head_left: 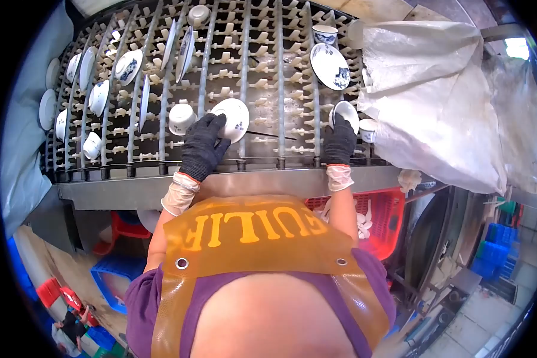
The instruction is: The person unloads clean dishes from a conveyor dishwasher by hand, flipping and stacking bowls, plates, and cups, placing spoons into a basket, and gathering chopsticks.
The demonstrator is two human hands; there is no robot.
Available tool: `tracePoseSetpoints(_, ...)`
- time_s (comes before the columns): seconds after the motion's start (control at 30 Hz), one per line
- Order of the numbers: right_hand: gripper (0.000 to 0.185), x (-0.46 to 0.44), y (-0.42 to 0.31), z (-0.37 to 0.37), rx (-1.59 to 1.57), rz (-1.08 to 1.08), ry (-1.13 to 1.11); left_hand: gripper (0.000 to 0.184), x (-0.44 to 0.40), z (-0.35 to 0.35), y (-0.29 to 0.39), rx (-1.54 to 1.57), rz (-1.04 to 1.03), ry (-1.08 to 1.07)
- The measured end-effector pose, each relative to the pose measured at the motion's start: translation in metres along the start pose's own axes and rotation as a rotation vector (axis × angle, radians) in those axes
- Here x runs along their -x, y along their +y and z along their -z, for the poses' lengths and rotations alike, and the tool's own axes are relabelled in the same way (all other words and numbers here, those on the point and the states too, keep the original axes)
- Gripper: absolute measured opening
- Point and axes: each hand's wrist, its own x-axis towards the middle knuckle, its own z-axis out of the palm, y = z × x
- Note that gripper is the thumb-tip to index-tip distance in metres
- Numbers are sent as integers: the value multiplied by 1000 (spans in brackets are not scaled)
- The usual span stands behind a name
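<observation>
Brown apron (pixel 262 258) right up close, and across it run yellow capitals (pixel 247 230), upside down from here: UILI reads in the middle, the end letters are harder to call. Out to the white plate (pixel 237 116), tilted on the pegged rack (pixel 243 71), and the left hand (pixel 206 146), black-gloved, has its fingers at the near edge, thumb spread away; how firm the hold is, I cannot tell! Over right, the right hand (pixel 340 143) has its fingers up against a small bowl (pixel 349 113), also on the rack, its thumb out of sight, so no telling whether it grips. Just left of the left hand sits a white cup (pixel 182 118); beyond the bowl, an oval plate (pixel 328 68) with blue decoration, its detail too small to read. Pale sheeting (pixel 429 113) hangs at right, a red basket (pixel 395 224) below.
</observation>
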Motion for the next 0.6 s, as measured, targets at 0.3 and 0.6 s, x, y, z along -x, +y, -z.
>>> tracePoseSetpoints(0.3,37,-50,-73,26,-1524,-327,-522,48,-4,-8,12,-83,-29,141)
tracePoseSetpoints(0.6,42,-187,34,-93,-152,-9,134,37,63,19,9,16,99,235)
